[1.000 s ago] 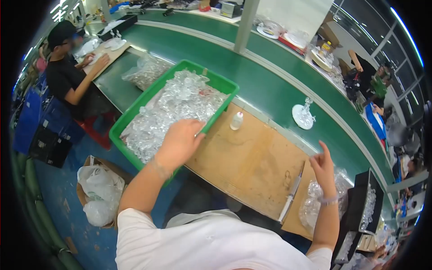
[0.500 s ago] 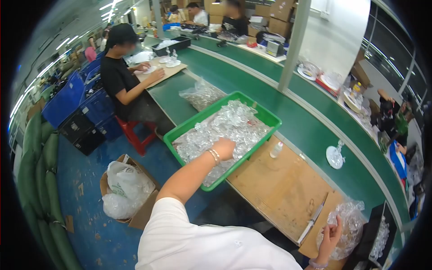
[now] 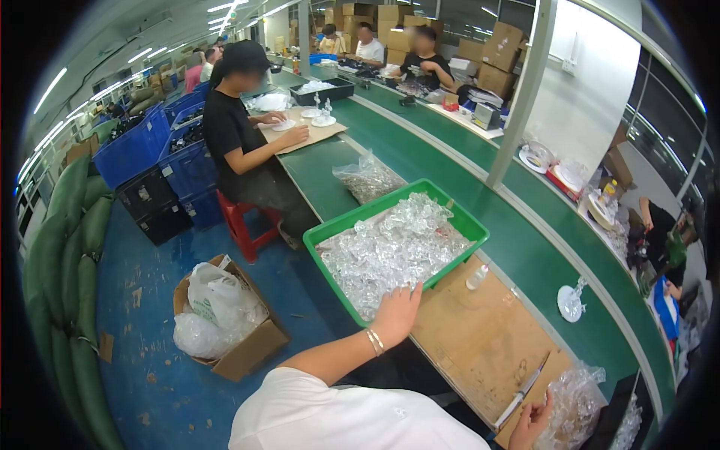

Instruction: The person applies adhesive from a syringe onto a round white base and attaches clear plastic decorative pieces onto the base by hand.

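My left hand (image 3: 397, 315), with thin bracelets at the wrist, is at the near rim of a green plastic bin (image 3: 352, 306). Its fingers are stretched out over the rim, and I see nothing held in them. Inside the bin lies a heap of small clear plastic pieces (image 3: 397, 240). At the lower right, my right hand (image 3: 532, 421) is beside a clear plastic bag (image 3: 577, 401). Its fingers are slightly bent and apart, with no held thing visible; whether they touch the bag is unclear.
A small bottle (image 3: 477, 277) and a long thin knife-like tool (image 3: 521, 394) rest on the brown board (image 3: 480, 330). A white disc with a clear part (image 3: 571, 303) lies on the green belt. A co-worker (image 3: 240, 135) sits left; a carton (image 3: 247, 345) stands on the floor.
My left hand has come out of the clear pieces, back to the bin's near rim. My right hand is slightly lower beside the bag. The view has shifted, moving the scene rightward.
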Tool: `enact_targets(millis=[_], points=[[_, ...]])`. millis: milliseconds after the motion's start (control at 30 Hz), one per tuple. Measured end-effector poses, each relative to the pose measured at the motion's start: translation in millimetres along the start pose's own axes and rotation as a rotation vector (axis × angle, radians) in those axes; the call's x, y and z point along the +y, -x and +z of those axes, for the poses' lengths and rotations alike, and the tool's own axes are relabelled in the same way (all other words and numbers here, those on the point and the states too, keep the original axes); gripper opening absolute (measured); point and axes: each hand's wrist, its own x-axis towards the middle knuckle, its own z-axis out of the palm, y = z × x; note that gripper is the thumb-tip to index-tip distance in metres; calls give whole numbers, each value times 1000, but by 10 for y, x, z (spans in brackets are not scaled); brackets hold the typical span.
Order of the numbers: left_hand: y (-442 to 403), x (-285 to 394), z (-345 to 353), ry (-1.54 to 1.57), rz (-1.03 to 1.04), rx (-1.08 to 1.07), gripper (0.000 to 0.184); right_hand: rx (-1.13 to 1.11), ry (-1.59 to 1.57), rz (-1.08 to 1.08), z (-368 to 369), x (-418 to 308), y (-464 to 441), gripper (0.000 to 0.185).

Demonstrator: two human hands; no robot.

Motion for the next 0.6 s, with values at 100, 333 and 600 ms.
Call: enact_targets(millis=[100,333,600], points=[[-27,-67,-14,120,39,-49,49,30,-102,-103,127,264,-28,51],[-15,-150,40,123,145,240,44,108,-147,-241,13,431,245,48],[-47,-167,63,62,152,206,38,258,-110,-108,-104,691,626,45]])
